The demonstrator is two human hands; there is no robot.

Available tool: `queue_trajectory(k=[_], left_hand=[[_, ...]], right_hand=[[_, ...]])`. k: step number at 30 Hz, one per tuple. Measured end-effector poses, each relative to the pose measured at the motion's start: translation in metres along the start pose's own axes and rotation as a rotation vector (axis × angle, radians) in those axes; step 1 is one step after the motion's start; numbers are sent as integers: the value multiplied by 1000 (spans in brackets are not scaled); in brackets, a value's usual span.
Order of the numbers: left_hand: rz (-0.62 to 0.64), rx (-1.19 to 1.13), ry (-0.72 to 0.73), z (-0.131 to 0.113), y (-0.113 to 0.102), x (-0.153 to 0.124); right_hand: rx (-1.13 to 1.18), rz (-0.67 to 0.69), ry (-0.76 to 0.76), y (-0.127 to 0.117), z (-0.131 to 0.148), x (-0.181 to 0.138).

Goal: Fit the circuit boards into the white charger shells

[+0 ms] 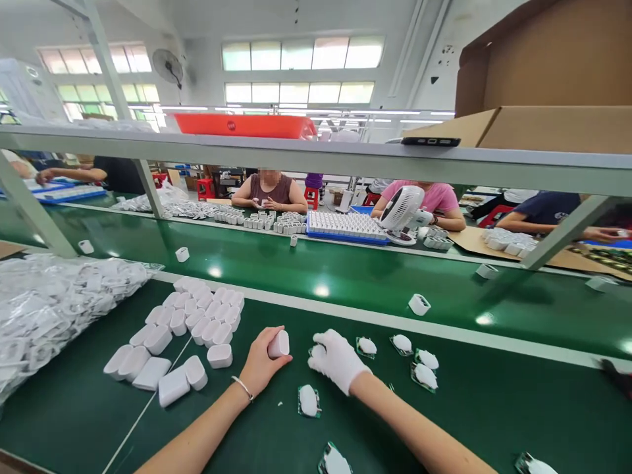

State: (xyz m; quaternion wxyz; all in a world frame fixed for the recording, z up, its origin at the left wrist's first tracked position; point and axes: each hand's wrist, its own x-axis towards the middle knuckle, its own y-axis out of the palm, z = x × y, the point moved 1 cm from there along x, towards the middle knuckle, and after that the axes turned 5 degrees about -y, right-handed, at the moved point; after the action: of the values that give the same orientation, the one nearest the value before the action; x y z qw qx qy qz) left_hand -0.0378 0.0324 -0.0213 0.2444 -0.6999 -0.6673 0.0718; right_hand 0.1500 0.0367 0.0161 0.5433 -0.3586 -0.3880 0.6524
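My left hand (264, 361) is bare, with a bracelet at the wrist. Its thumb and fingers close around a white plastic housing (280, 344), which is tilted with one end facing right. My right hand (336, 361) wears a white glove, its fingers curled just right of the housing. A green edge of a circuit board shows at the gloved fingertips; most of that board is hidden. A circuit board with a white pad (309, 401) lies below, between my forearms. More such boards (424, 376) lie to the right. On the left, many white housings (172, 386) stand grouped together.
A clear bag of white parts (59, 309) lies at the far left. Beyond my bench runs a green conveyor belt (266, 273) carrying spaced housings (419, 304). Overhead, a shelf (345, 153) holds a red tray (241, 125) and a cardboard box (553, 128). Co-workers sit opposite.
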Motion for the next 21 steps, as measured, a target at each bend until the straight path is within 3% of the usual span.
queue_trajectory(k=[3, 6, 12, 16, 21], left_hand=[[59, -5, -33, -2, 1, -4], [86, -1, -99, -2, 7, 2], [107, -48, -143, -9, 29, 22], [157, -87, -91, -15, 33, 14], [191, -102, -49, -18, 32, 6]], right_hand=[[92, -22, -5, 5, -13, -52], [133, -75, 26, 4, -20, -77], [8, -81, 61, -1, -10, -77], [-75, -49, 151, -9, -3, -79], [4, -131, 272, -4, -7, -89]])
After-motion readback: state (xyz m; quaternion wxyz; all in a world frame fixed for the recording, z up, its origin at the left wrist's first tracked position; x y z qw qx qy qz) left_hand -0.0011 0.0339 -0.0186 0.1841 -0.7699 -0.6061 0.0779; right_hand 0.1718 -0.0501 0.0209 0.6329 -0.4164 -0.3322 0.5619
